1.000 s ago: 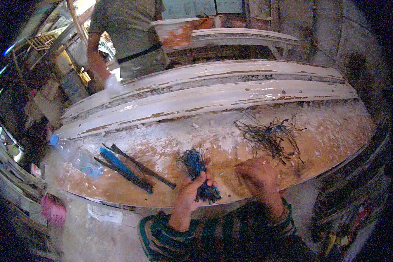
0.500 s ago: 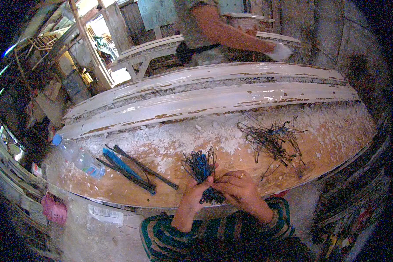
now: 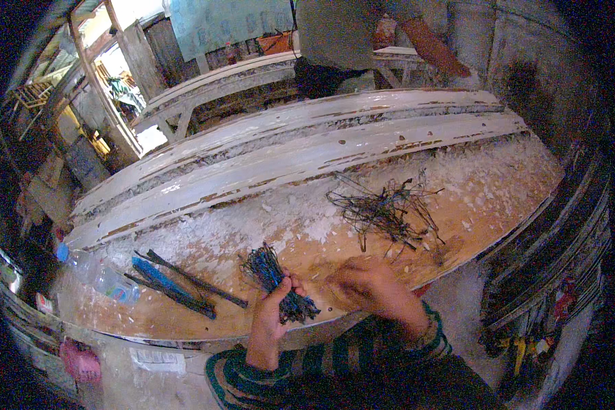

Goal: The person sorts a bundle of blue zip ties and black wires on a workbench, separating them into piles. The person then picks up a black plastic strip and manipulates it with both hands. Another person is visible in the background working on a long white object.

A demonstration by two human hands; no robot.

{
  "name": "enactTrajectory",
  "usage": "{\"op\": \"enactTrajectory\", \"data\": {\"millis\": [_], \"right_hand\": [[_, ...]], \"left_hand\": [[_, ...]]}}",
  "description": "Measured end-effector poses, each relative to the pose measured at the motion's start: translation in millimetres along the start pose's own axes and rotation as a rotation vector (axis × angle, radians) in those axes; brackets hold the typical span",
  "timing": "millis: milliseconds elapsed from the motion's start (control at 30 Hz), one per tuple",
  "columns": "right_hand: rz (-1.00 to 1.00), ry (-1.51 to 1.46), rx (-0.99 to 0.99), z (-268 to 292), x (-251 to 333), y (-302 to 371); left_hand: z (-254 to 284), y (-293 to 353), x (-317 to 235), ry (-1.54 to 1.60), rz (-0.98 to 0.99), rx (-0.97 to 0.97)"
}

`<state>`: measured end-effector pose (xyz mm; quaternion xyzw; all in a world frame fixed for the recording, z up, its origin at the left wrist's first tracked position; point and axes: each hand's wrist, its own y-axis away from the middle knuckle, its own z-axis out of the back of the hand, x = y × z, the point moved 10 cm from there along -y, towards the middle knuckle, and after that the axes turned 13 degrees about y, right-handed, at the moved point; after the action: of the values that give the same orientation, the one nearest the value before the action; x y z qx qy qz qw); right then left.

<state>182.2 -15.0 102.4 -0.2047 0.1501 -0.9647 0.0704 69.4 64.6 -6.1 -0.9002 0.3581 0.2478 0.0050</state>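
My left hand point(image 3: 273, 311) is closed around a bundle of thin dark looped cords point(image 3: 263, 266) with blue strands among them. The bundle stands tilted, its loops fanning out above my fist and its loose ends below, near the table's front edge. My right hand point(image 3: 379, 290) is apart from the bundle, over the wood to its right. Motion smears its fingers, so I cannot make out whether they hold anything. Just beyond it lies a tangled pile of similar dark cords point(image 3: 389, 212). Long dark and blue bundles point(image 3: 171, 283) lie on the left.
A worn wooden table point(image 3: 321, 280), flecked with white flakes, carries two long whitish ridges point(image 3: 287, 160). At its left end lies a clear plastic bottle point(image 3: 102, 277) with a blue cap. Another person's arm point(image 3: 434, 44) shows beyond the far edge. A pink container point(image 3: 80, 361) stands below left.
My right hand has left the bundle and moved right, toward the loose pile. My left hand still holds the bundle. The view has shifted, and the other person's arm has moved.
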Motion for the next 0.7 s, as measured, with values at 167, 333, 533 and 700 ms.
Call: {"op": "enactTrajectory", "data": {"millis": [167,333,533,700], "right_hand": [[-0.324,0.166,0.086,26,-57,30],[-0.454,0.116,0.286,2,-85,31],[-0.335,0.215,0.061,19,-64,19],[-0.333,0.234,0.012,16,-66,21]], "left_hand": [[-9,0,-4,0.045,-0.016,0.095],[-9,0,-6,0.045,-0.038,0.09],[-10,1,-3,0.069,0.01,0.115],[-9,3,-6,0.055,-0.013,0.081]]}}
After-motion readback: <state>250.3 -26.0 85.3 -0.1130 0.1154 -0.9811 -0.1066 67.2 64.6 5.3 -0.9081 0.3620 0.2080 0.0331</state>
